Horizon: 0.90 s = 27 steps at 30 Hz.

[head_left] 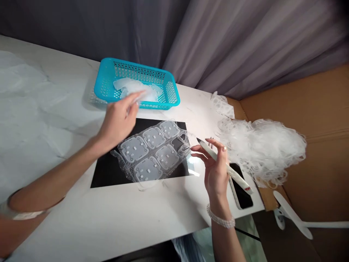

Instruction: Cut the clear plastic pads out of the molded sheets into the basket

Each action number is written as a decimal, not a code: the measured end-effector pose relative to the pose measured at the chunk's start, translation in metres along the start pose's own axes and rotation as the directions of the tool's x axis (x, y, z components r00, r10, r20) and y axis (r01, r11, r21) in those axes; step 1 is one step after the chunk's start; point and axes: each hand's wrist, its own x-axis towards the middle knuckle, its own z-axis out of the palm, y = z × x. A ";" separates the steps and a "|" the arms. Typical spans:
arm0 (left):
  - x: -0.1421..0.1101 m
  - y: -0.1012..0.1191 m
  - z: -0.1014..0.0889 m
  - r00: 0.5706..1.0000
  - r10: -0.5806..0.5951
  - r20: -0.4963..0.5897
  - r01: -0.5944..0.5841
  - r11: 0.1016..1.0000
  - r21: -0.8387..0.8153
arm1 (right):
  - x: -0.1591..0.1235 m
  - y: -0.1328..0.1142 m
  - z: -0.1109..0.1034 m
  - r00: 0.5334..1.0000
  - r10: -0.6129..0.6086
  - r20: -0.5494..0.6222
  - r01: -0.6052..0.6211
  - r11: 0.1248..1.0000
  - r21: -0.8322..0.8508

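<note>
My left hand (120, 118) reaches over the near rim of a blue plastic basket (174, 95). Its thumb and forefinger are drawn close together, and the blurred fingertips overlap translucent white pieces (133, 86) in the basket. What they pinch, if anything, cannot be made out. In my right hand (216, 171) is a slim whitish tool (237, 178) with a dark pointed tip, slanting between thumb and fingers. That tip is just right of a clear moulded sheet (154, 153) with several rounded-square grey panels. The sheet lies on a black mat (106, 174).
A heap of translucent white ring-like scraps (267, 145) fills the table's right end, beside a cardboard panel (308, 105). A phone (241, 189) lies under my right hand's tool. Clear plastic film (21, 87) covers the left side. Grey curtains (218, 43) hang behind.
</note>
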 end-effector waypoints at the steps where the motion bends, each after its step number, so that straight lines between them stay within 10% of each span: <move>1: 0.011 -0.002 -0.005 0.990 0.137 -0.037 -0.125 0.965 0.229 | 0.000 0.002 -0.002 1.000 0.005 -0.009 -0.005 1.000 -0.020; 5: 0.023 -0.020 -0.003 0.947 0.317 0.051 -0.268 0.693 0.669 | 0.001 0.006 -0.005 0.998 0.012 -0.057 -0.021 0.986 -0.164; 12: -0.033 -0.058 0.050 0.793 0.282 0.540 -0.584 0.604 0.542 | 0.025 0.024 0.014 0.980 0.026 0.196 0.050 0.926 -0.374; 19: -0.037 -0.060 0.053 0.804 0.259 0.535 -0.556 0.647 0.522 | 0.043 0.041 0.042 0.877 -0.007 0.480 0.302 0.785 -0.541; 27: -0.030 -0.054 0.047 0.776 0.240 0.583 -0.616 0.486 0.620 | 0.050 0.043 0.047 0.816 -0.077 0.573 0.466 0.674 -0.574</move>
